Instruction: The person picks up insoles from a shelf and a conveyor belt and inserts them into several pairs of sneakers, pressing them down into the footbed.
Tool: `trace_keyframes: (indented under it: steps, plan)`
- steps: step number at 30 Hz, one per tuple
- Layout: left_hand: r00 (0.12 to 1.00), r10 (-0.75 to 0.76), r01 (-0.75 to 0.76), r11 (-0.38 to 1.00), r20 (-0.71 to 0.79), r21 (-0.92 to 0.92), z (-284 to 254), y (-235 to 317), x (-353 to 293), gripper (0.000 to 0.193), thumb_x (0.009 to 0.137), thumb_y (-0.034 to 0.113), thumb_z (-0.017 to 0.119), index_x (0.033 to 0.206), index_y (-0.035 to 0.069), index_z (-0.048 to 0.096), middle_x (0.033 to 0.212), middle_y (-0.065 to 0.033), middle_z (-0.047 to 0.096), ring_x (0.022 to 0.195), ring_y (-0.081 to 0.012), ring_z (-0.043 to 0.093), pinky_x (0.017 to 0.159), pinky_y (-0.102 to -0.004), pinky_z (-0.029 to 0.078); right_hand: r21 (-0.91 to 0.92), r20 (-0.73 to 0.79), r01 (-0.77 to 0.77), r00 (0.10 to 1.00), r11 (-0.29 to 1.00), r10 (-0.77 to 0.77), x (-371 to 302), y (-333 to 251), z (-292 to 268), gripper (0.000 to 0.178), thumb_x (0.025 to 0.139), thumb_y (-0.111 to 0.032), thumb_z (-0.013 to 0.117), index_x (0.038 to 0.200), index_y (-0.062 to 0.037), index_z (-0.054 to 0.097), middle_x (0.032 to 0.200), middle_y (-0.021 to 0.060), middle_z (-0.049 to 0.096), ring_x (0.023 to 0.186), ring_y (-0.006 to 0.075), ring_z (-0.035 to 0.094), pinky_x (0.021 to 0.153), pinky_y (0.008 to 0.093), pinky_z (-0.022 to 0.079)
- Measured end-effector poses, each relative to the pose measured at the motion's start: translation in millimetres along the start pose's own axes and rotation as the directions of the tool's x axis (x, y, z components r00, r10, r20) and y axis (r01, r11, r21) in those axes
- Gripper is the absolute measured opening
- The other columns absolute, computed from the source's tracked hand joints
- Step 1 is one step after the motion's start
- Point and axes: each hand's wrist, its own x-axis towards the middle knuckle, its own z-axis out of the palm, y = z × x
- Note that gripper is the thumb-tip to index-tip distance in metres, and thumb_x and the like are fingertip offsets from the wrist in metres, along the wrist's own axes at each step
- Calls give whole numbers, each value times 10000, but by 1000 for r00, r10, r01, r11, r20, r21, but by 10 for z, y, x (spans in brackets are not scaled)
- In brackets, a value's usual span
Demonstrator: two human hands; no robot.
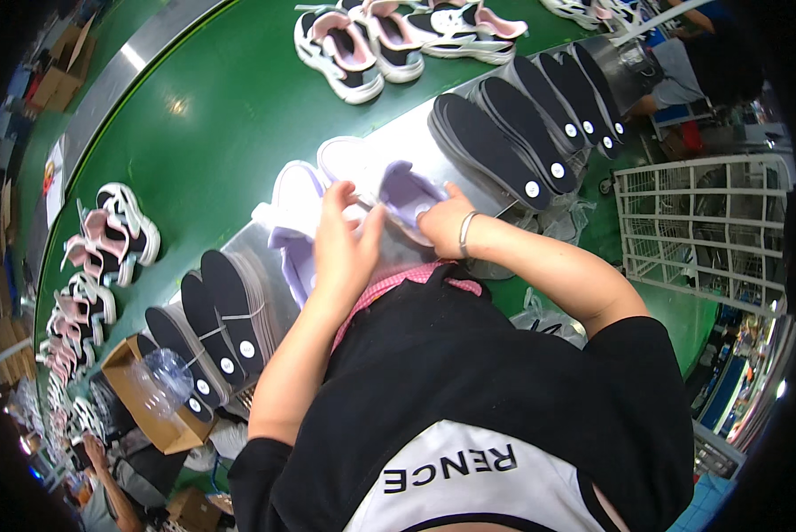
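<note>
A white shoe with lilac lining (391, 183) lies near the view's centre, toward twelve o'clock. At its collar is the right hand (448, 222); whether it clamps I cannot tell. The left hand (341, 251), fingers apart, is beside a matching white-and-lilac shoe (298, 188) at eight o'clock from the first. Flat black insoles (504, 129) lie at two.

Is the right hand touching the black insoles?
No, the right hand is on a lilac-lined shoe, apart from the black insoles.
</note>
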Motion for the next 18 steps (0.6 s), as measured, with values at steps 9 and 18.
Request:
trace_keyframes:
  steps: [9,18]
  plan:
    - [938,-339,243,783,65,573,-413,-211,-429,564,785,418,488,1045,-79,427,800,-259,571,753,-382,567,659,-426,438,113,-86,133,989,985,-124,153,-355,18,239,689,-81,501,901,-36,603,871,141,609,841,267,583,898,548,244]
    - [979,-197,202,863,-61,463,-388,-555,280,349,681,228,551,928,-16,520,808,-224,582,772,-375,564,696,-412,439,224,-669,549,687,805,-283,69,-528,80,346,713,-276,556,996,-81,516,1023,116,528,1002,253,477,899,519,244]
